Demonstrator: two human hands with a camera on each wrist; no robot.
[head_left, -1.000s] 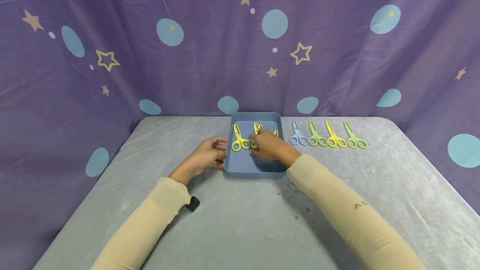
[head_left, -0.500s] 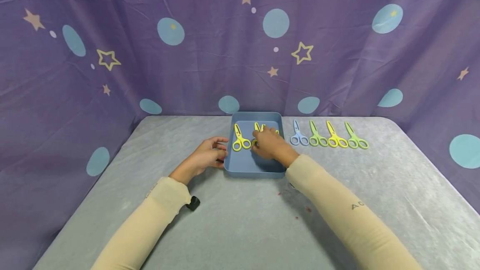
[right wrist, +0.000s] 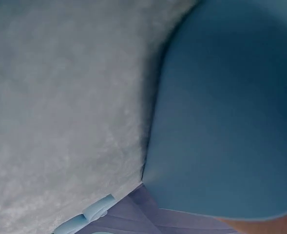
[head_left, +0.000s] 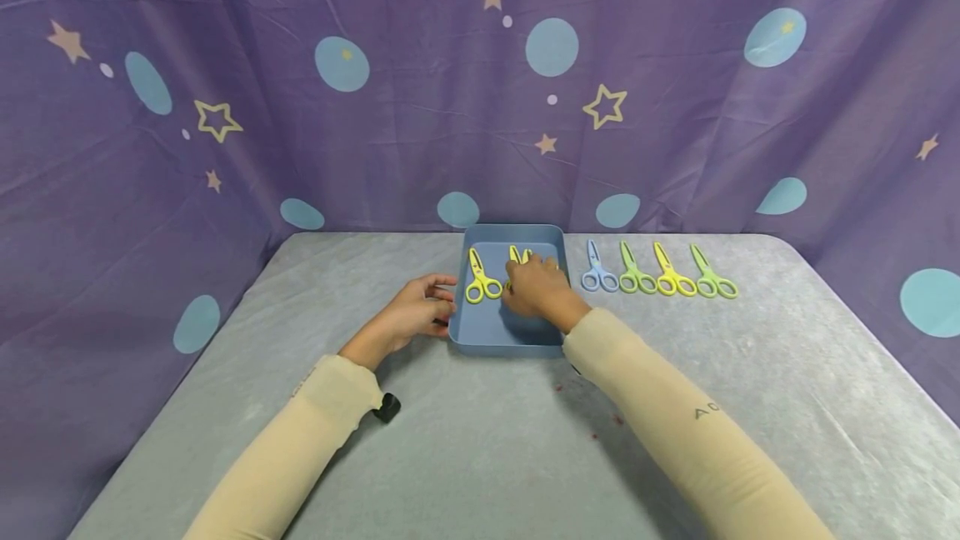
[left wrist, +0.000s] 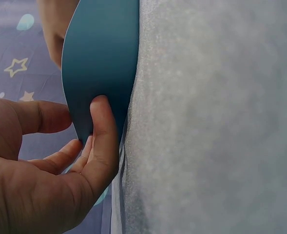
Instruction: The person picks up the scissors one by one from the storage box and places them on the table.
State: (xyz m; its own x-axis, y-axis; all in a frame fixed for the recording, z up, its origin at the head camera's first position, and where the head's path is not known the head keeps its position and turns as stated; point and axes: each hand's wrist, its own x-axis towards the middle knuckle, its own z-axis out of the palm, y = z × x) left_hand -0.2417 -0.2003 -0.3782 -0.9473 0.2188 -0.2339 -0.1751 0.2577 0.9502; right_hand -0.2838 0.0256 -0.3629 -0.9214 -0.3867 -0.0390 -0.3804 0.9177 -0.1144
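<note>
A shallow blue-grey tray (head_left: 506,351) stands at the far middle of the table with several yellow scissors in it. One pair of yellow scissors (head_left: 482,277) lies in full view at the tray's left. My left hand (head_left: 416,305) touches the tray's left wall from outside; in the left wrist view its fingertips (left wrist: 102,105) lie against the wall. My right hand (head_left: 536,288) is inside the tray, over other yellow scissors (head_left: 514,253) whose blade tips show beyond it. Its fingers are mostly hidden, and I cannot see whether they grip a pair.
To the tray's right, a row of scissors lies on the grey-covered table (head_left: 465,448): blue scissors (head_left: 599,277), green scissors (head_left: 636,280), yellow scissors (head_left: 676,280) and further green scissors (head_left: 715,282). A purple curtain (head_left: 465,140) hangs right behind the table.
My right hand has shifted slightly within the tray, and a yellow blade tip beside it has moved a little to the right. The left hand has kept its place at the tray wall.
</note>
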